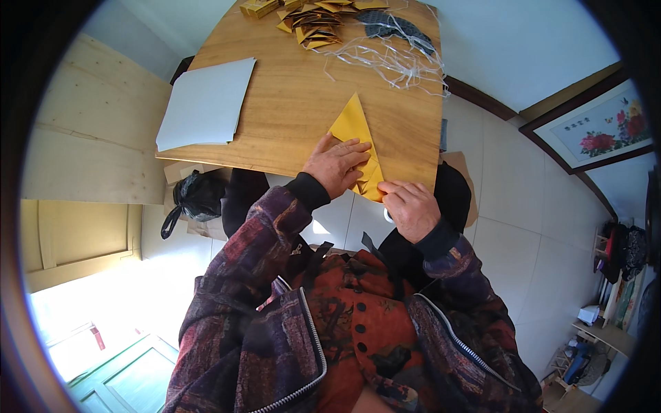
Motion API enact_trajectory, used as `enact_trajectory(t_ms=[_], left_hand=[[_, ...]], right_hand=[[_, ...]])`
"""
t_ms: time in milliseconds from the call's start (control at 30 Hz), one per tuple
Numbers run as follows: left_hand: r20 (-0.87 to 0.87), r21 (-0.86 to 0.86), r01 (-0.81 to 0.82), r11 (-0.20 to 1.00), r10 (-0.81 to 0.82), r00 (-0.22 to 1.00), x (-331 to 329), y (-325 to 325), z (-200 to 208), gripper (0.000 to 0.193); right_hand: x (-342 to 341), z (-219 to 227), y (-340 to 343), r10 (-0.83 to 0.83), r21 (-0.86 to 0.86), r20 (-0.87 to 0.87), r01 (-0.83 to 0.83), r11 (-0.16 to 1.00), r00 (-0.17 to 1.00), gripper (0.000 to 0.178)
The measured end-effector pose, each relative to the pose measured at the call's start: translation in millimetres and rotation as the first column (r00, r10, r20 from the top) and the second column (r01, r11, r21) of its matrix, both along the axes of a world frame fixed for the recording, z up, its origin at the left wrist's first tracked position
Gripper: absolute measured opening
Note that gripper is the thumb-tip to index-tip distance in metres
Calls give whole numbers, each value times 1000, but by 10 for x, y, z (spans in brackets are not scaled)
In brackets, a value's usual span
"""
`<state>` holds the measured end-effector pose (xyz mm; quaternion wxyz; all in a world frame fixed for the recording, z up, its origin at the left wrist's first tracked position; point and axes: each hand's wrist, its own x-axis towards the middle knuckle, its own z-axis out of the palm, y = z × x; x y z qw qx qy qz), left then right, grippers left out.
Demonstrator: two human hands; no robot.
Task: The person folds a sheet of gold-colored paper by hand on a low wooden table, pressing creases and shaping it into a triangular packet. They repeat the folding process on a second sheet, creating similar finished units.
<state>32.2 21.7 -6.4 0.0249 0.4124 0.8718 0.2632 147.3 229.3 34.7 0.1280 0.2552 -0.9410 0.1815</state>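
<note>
A yellow sheet of paper (352,124), folded to a point, lies at the near edge of the wooden table (289,103). My left hand (337,164) presses flat on its lower part. My right hand (410,206) pinches the paper's near corner just off the table edge. Both forearms wear dark patterned sleeves.
A stack of white sheets (205,103) lies on the table's left side. At the far end are a pile of folded gold paper pieces (313,24), clear plastic strings (385,58) and a dark mesh item (396,27). A black bag (196,196) sits under the table's left edge.
</note>
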Motion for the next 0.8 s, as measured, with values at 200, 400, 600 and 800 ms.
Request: enact_trajectory(t_ms=[200,400,600,800], left_hand=[[19,-46,-10,999,11,1000,28,14,92,39],[54,-77,12,997,-8,999,28,-10,114,44],[93,-108,145,983,-135,986,-62,-106,152,47],[78,-179,206,962,-194,978,-129,-135,155,51]], right_hand=[[-25,27,-1,-6,-29,24,7,1000,1000,7],[-170,216,54,12,-19,181,-8,1000,983,5],[-490,340,61,-50,-79,343,82,994,938,11],[-836,170,63,-104,-151,442,188,971,891,16]])
